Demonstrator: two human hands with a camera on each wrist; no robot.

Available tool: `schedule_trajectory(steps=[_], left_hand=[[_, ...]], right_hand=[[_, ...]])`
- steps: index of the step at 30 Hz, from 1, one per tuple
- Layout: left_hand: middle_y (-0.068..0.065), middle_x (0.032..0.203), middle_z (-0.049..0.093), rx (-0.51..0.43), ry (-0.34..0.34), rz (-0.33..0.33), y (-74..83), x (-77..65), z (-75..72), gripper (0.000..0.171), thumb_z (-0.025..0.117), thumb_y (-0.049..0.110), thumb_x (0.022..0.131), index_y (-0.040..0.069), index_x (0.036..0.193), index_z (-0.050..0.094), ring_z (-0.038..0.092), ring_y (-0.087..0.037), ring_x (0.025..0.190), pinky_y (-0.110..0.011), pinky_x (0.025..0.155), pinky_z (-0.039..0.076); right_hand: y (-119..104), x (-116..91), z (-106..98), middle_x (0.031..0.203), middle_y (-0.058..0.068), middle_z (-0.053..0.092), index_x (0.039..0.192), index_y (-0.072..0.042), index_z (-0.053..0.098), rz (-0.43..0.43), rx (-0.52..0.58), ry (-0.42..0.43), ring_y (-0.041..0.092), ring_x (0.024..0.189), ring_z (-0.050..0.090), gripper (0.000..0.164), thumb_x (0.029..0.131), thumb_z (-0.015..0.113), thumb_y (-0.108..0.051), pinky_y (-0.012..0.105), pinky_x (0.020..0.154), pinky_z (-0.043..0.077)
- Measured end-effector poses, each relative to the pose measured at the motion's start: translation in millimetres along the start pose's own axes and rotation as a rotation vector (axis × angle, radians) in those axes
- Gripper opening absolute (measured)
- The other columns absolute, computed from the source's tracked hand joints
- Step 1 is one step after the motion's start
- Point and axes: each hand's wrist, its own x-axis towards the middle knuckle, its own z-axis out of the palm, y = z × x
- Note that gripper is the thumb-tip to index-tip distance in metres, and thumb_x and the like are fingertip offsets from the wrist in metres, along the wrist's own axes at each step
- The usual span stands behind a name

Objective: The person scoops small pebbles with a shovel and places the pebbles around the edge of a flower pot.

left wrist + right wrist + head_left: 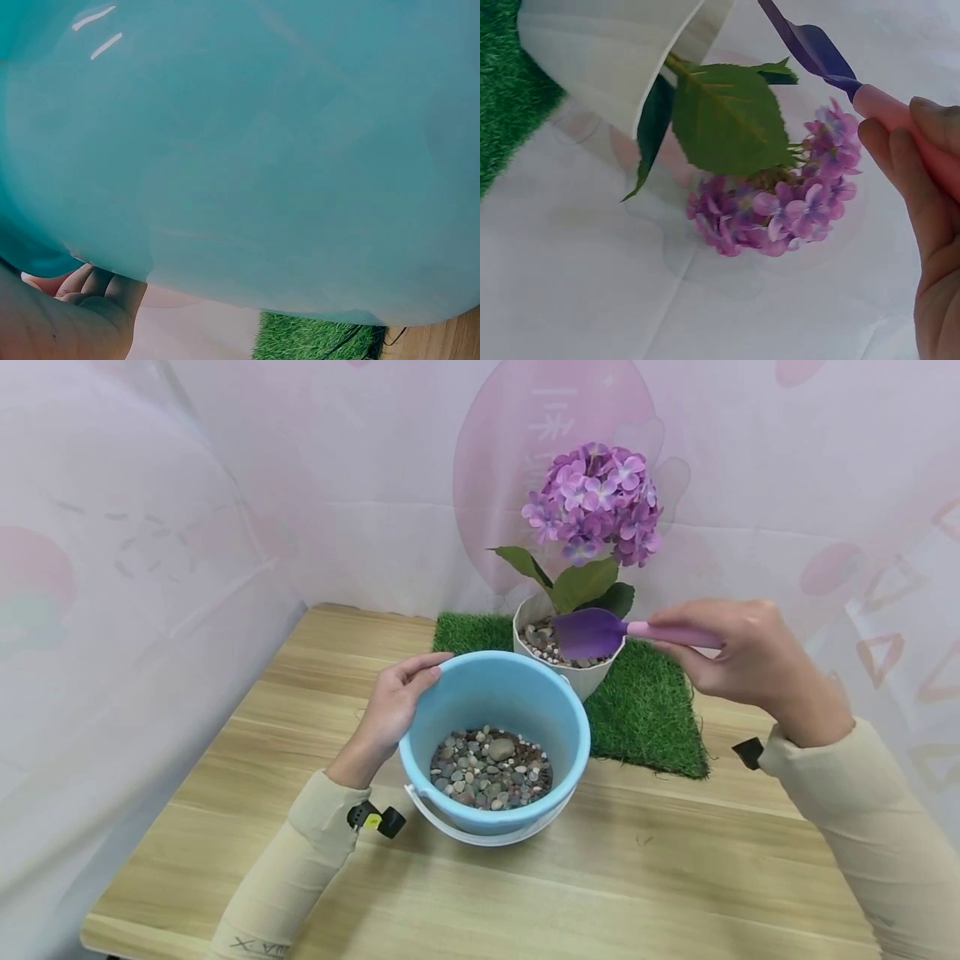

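My left hand (396,703) grips the upper left rim of a light blue bucket (567,735), thumb at the rim. Mixed pebbles (491,772) and some brown soil lie in its bottom. In the left wrist view the bucket's wall (262,165) fills most of the picture. With my right hand (738,647) I hold a small garden trowel by its pink handle (675,633). Its purple blade (588,633) is over the white flowerpot (588,681), which holds pebbles and a purple hydrangea (596,502). The right wrist view shows the blade (810,49) edge-on, beside the pot.
The pot stands on a green artificial turf mat (652,718) at the back of the wooden table (637,868). A white bail handle (487,839) hangs round the bucket's front. Behind the table hangs a pale printed curtain (375,477).
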Motion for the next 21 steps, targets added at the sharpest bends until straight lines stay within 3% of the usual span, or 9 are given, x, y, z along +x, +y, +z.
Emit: schedule_trajectory(steps=[4,6,12,15,19,21], left_hand=[[-0.018,0.143,0.065,0.001,0.001,0.004,-0.2,0.1,-0.4,0.041,0.052,0.021,0.111,0.004,0.147,0.06,0.069,-0.038,0.123,-0.048,0.099,0.064],[-0.018,0.143,0.065,0.002,0.001,0.005,-0.4,0.1,-0.4,0.041,0.052,0.02,0.111,0.004,0.147,0.06,0.069,-0.038,0.123,-0.048,0.099,0.064],[-0.018,0.142,0.066,0.003,-0.001,0.003,-1.0,0.5,-0.2,0.04,0.052,0.021,0.111,0.005,0.146,0.06,0.07,-0.038,0.122,-0.048,0.098,0.064],[-0.018,0.142,0.066,0.001,-0.002,0.001,-0.5,0.2,-0.3,0.039,0.052,0.021,0.111,0.007,0.146,0.062,0.07,-0.038,0.122,-0.047,0.098,0.064],[-0.018,0.141,0.066,0.0,-0.003,0.001,0.6,-0.2,-0.2,0.038,0.052,0.021,0.111,0.008,0.145,0.063,0.07,-0.038,0.122,-0.047,0.098,0.064],[-0.019,0.142,0.066,0.0,-0.003,0.002,0.7,-0.1,-0.1,0.038,0.052,0.021,0.111,0.008,0.145,0.062,0.07,-0.038,0.122,-0.048,0.098,0.064]], right_hand=[[-9.1,6.4,-1.6,0.088,0.011,0.082,0.096,-0.002,0.083,0.007,0.052,0.025,-0.007,0.093,0.075,0.045,0.103,0.067,-0.043,0.001,0.085,0.053],[-13.5,9.1,-2.4,0.088,0.011,0.082,0.096,-0.003,0.083,0.012,0.072,0.023,-0.009,0.094,0.074,0.045,0.102,0.067,-0.045,0.001,0.084,0.054],[-21.5,14.1,-2.4,0.091,0.008,0.083,0.099,-0.003,0.083,-0.004,0.117,-0.04,0.002,0.081,0.078,0.037,0.1,0.071,-0.039,0.004,0.065,0.055],[-25.2,18.0,-0.3,0.094,0.008,0.083,0.102,-0.003,0.083,-0.019,0.184,-0.103,0.006,0.076,0.078,0.018,0.091,0.079,-0.017,0.007,0.056,0.053],[-30.8,22.6,3.5,0.094,0.007,0.083,0.105,-0.004,0.082,-0.027,0.255,-0.199,0.005,0.067,0.074,0.027,0.078,0.083,0.003,0.006,0.051,0.05],[-33.4,24.1,5.9,0.094,0.004,0.083,0.105,-0.005,0.082,-0.02,0.272,-0.241,0.005,0.067,0.074,0.028,0.078,0.083,0.004,0.007,0.052,0.051]])
